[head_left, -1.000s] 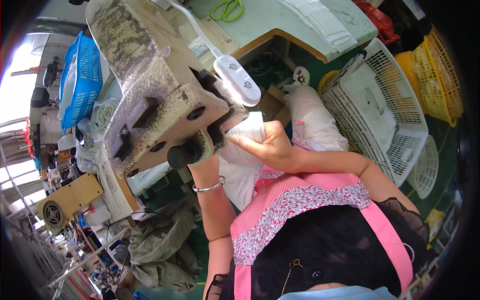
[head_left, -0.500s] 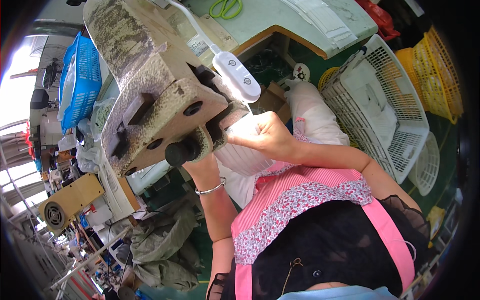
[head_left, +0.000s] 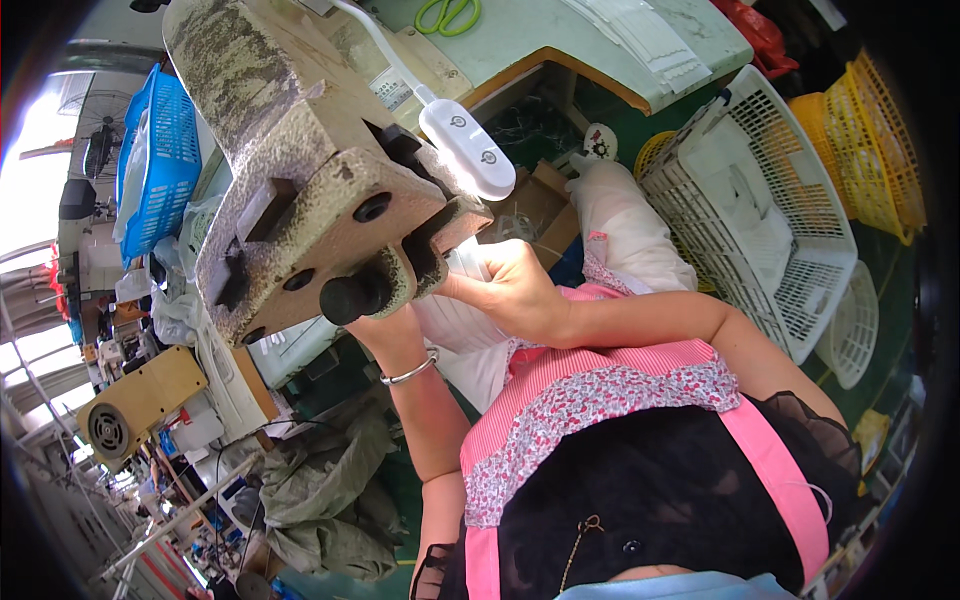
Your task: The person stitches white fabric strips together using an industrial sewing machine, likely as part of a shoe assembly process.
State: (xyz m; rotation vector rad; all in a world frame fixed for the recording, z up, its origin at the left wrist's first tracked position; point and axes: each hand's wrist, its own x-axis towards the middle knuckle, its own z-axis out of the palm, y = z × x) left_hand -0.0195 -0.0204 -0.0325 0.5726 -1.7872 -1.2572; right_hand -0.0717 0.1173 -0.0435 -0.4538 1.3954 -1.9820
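My right hand [head_left: 522, 298] is closed, thumb and fingers pinching a bundle of thin white strips [head_left: 467, 260] just under the front end of a worn, speckled beige machine head [head_left: 320, 215]. More white material hangs below that hand, over my lap. My left hand [head_left: 392, 338], with a silver bangle [head_left: 412, 368] at its wrist, reaches in beneath the machine head. Its fingers are hidden behind the machine's black knob [head_left: 352, 298] and metal body. A white two-button lamp switch [head_left: 468, 148] on a cable sits against the machine's right side.
Behind the machine, a pale green table [head_left: 560, 30] bears green-handled scissors [head_left: 447, 14] and white strips [head_left: 640, 45]. On the right stand a white plastic basket [head_left: 790, 200] and yellow baskets [head_left: 870, 150]. A blue basket [head_left: 160, 165] is at left. An open cardboard box [head_left: 545, 205] lies beneath the table.
My right hand has moved left and slightly down, closer in under the machine head, with the white strips. My left hand has shifted slightly left. Less of the hanging strips shows.
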